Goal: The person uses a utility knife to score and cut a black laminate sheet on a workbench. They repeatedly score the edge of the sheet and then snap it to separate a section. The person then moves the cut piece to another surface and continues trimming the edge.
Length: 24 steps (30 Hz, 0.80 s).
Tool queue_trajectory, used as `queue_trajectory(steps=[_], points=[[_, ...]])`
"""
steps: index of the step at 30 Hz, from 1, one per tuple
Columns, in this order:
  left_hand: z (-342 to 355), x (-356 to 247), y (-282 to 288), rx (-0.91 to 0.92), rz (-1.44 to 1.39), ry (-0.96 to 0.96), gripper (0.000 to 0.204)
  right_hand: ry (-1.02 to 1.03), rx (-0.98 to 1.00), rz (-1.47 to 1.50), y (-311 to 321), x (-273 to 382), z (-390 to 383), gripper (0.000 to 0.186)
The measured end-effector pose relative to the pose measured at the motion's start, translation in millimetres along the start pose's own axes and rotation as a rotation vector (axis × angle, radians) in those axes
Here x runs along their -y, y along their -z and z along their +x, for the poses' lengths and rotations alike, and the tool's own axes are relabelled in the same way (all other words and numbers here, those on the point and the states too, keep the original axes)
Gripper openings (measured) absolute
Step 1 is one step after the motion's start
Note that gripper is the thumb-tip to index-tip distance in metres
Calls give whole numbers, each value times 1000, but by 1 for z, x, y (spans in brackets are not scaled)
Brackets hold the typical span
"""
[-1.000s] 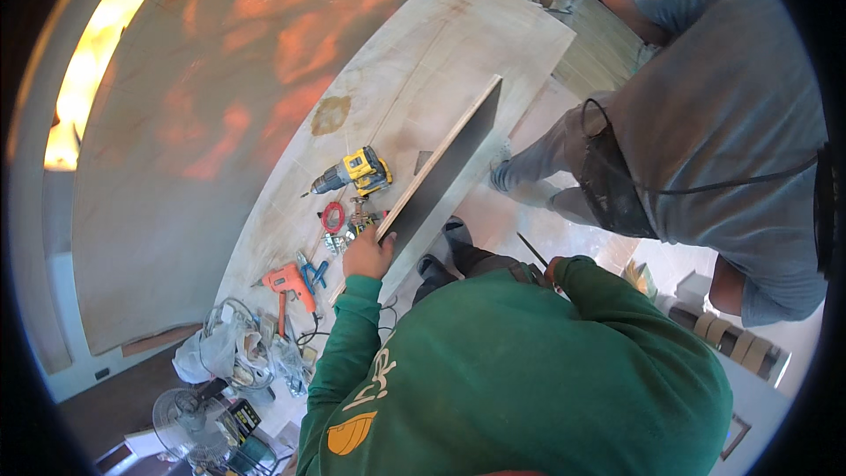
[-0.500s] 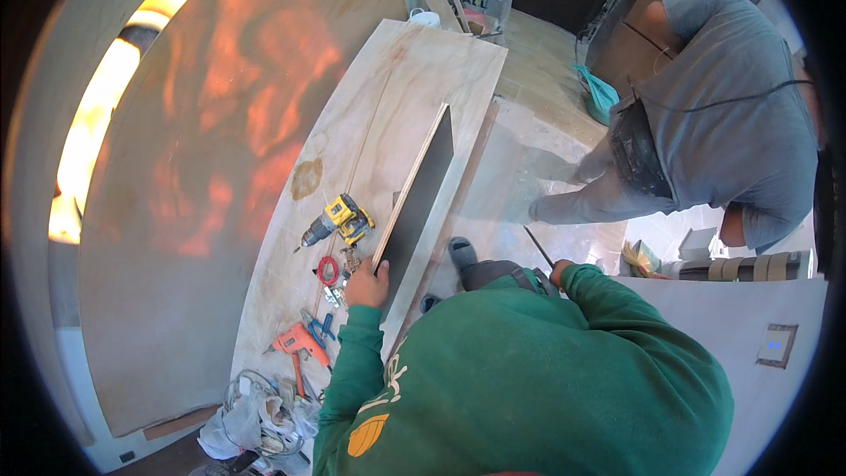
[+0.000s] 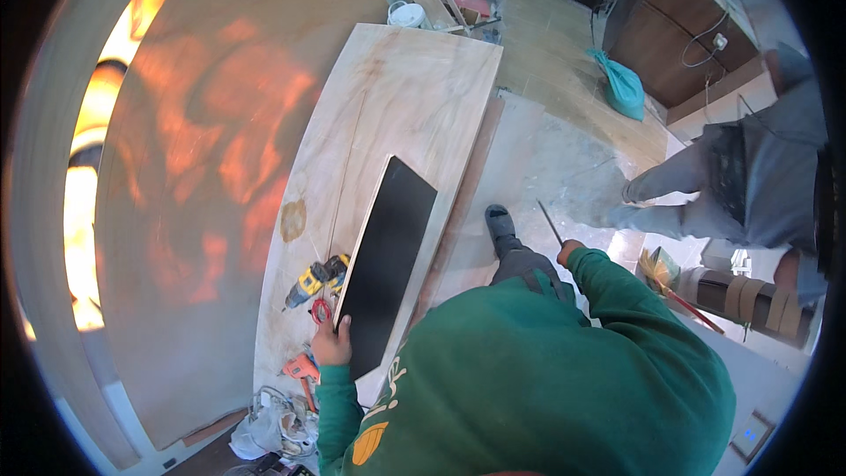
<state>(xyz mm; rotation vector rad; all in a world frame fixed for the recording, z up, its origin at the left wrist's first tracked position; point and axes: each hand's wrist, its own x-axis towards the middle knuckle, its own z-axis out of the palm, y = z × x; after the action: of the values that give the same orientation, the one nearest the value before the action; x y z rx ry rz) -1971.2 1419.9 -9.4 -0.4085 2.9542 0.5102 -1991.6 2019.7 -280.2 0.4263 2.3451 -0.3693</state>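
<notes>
My left hand (image 3: 332, 344) grips the near left edge of a black-faced board (image 3: 388, 256) with a pale edge, lying slanted on a long plywood top (image 3: 414, 79). A yellow cordless drill (image 3: 313, 284), a red coil (image 3: 322, 309) and an orange power tool (image 3: 298, 368) lie left of it. My right hand (image 3: 569, 252) is closed on a long thin metal tool (image 3: 551, 219), its tip out over the floor beside my foot (image 3: 500, 227).
A co-worker (image 3: 758, 185) in grey stands at right beside a long taped bundle (image 3: 731, 295). A teal bag (image 3: 622, 86) sits by a brown cabinet (image 3: 661, 35). Plastic-wrapped clutter (image 3: 273, 427) is at lower left, a white bucket (image 3: 407, 15) beyond the top.
The board has tipped from on edge to lying flatter, black face up, my left hand still on it. The co-worker has shifted rightward in view, and the camera's view has swung.
</notes>
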Motion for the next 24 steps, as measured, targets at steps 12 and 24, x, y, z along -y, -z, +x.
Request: queue_trajectory(steps=[12,24], points=[[182,-196,5,158,-92,-12,46,-395,360,1999,122,134,131,19],[389,-261,-174,250,-528,-52,52,-165,122,2295,150,182,294,14]])
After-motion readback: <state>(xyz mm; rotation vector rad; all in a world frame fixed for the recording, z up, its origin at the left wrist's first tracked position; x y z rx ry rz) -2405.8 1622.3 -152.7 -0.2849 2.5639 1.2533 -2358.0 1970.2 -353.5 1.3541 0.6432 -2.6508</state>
